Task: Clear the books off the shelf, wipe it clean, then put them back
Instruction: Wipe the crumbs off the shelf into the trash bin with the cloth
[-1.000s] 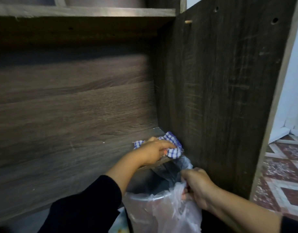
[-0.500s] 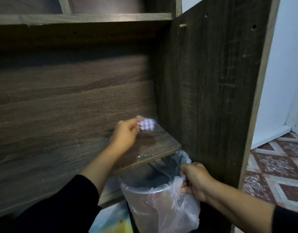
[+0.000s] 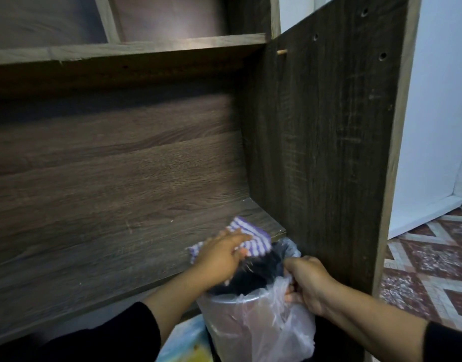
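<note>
As left hand presses flat-fingered on cloth at shelf edge and right hand pinches bin liner, swept dust may overshoot the bin.

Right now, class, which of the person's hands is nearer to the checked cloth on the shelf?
The left. The left hand presses on the checked cloth at the shelf edge. The right hand is lower and to the right, gripping the bin liner, apart from the cloth.
</note>
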A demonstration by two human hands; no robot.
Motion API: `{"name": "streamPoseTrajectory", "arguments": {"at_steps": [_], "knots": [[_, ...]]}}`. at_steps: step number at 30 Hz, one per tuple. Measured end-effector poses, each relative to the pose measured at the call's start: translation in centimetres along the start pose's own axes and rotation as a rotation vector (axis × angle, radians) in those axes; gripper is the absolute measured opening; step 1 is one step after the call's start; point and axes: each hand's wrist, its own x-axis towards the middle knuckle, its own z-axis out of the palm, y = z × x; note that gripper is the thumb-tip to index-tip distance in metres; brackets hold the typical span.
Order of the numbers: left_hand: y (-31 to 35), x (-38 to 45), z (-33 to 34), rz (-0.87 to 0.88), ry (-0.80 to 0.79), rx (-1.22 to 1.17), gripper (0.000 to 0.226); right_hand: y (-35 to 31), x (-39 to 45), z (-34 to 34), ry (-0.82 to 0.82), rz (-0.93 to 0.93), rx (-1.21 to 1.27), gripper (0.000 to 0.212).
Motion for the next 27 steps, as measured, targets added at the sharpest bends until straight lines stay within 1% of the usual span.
{"name": "streamPoseTrajectory", "arguments": {"at_steps": [1, 2, 3, 4, 5, 6, 7, 8, 10, 11, 12, 13, 14, 15, 16, 17, 18, 19, 21, 22, 24, 27], "knots": [[1.0, -0.3, -0.1, 0.041, 0.030, -0.155, 0.036, 0.0, -0.1, 0.0, 0.000, -0.001, -0.002, 0.019], [1.5, -0.4, -0.4, 0.059, 0.099, -0.277, 0.035, 0.0, -0.1, 0.0, 0.000, 0.001, -0.001, 0.018], [1.9, -0.3, -0.8, 0.077, 0.149, -0.325, 0.036, 0.0, -0.1, 0.0, 0.003, 0.003, -0.001, 0.017], [2.0, -0.3, -1.2, 0.097, 0.140, -0.291, 0.036, 0.0, -0.1, 0.0, 0.010, 0.007, 0.000, 0.017], [2.1, -0.4, -1.5, 0.108, 0.077, -0.269, 0.036, 0.0, -0.2, 0.0, 0.015, 0.007, -0.006, 0.018], [1.8, -0.4, -1.7, 0.097, 0.023, -0.282, 0.035, 0.0, -0.2, 0.1, 0.016, 0.003, -0.016, 0.019], [1.7, -0.5, -2.0, 0.065, 0.013, -0.326, 0.034, 0.0, -0.3, 0.1, 0.012, -0.003, -0.020, 0.019], [1.2, -0.2, -2.7, 0.023, 0.074, -0.401, 0.034, -0.1, -0.3, 0.1, 0.007, -0.009, -0.020, 0.019], [-0.7, 0.6, -5.0, -0.111, 0.341, -0.486, 0.036, -0.2, -0.4, 0.0, -0.001, -0.010, -0.016, 0.019], [-2.4, 1.0, -6.3, -0.174, 0.462, -0.436, 0.037, -0.2, -0.4, -0.1, -0.005, -0.007, -0.015, 0.018], [-4.4, 1.3, -7.4, -0.235, 0.535, -0.331, 0.038, -0.2, -0.4, -0.1, -0.009, -0.004, -0.014, 0.018], [-6.6, 1.1, -8.2, -0.324, 0.531, -0.167, 0.036, -0.2, -0.4, -0.1, -0.010, -0.002, -0.010, 0.018], [-8.7, 0.7, -8.6, -0.420, 0.479, 0.013, 0.035, -0.2, -0.3, 0.0, -0.006, 0.002, -0.008, 0.019], [-10.2, 0.0, -8.6, -0.540, 0.400, 0.141, 0.038, -0.1, -0.3, 0.0, -0.001, 0.004, -0.008, 0.019], [-11.4, -0.4, -8.1, -0.673, 0.326, 0.171, 0.043, -0.2, -0.2, 0.0, 0.000, 0.004, -0.009, 0.020], [-11.8, -1.0, -7.6, -0.781, 0.275, 0.130, 0.047, -0.1, -0.3, 0.1, -0.003, 0.003, -0.010, 0.022], [-12.1, -0.9, -6.8, -0.823, 0.254, 0.089, 0.048, -0.2, -0.3, 0.1, -0.005, 0.001, -0.010, 0.023], [-11.7, -0.6, -6.3, -0.823, 0.227, 0.079, 0.049, -0.2, -0.4, 0.1, -0.005, 0.000, -0.007, 0.024], [-11.4, 1.1, -4.8, -0.745, 0.185, 0.111, 0.056, -0.4, -0.4, 0.1, -0.003, 0.001, 0.003, 0.025], [-10.4, 1.7, -4.0, -0.686, 0.173, 0.162, 0.061, -0.4, -0.3, 0.1, -0.003, 0.002, 0.005, 0.024], [-7.7, 2.7, -2.4, -0.525, 0.125, 0.256, 0.058, -0.3, -0.2, 0.1, -0.001, 0.002, 0.006, 0.024], [-2.6, 3.0, -0.7, -0.307, 0.084, 0.223, 0.050, -0.2, 0.0, 0.2, 0.002, 0.005, 0.001, 0.024]]}}
